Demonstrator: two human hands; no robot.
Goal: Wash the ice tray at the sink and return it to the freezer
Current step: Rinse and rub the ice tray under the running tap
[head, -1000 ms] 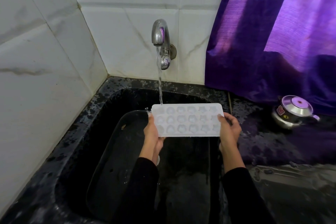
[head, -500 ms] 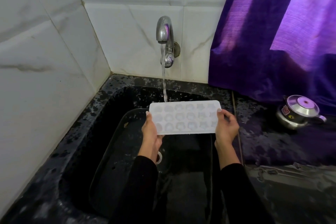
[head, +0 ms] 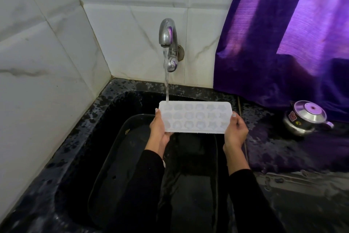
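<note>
Ice tray [head: 196, 117] held level over the black sink [head: 79, 138], cavities up, a hand at each short end. Left hand [head: 159, 128] curled round the left end, thumb on the rim; right hand [head: 236, 130] pinched the right end likewise. Tap [head: 168, 34] running, its stream [head: 166, 85] landing on the tray's far left corner. Rinsing step judged under way. Next move would call for sliding the tray leftward so the water reaches the remaining cavities, then tipping it to drain.
</note>
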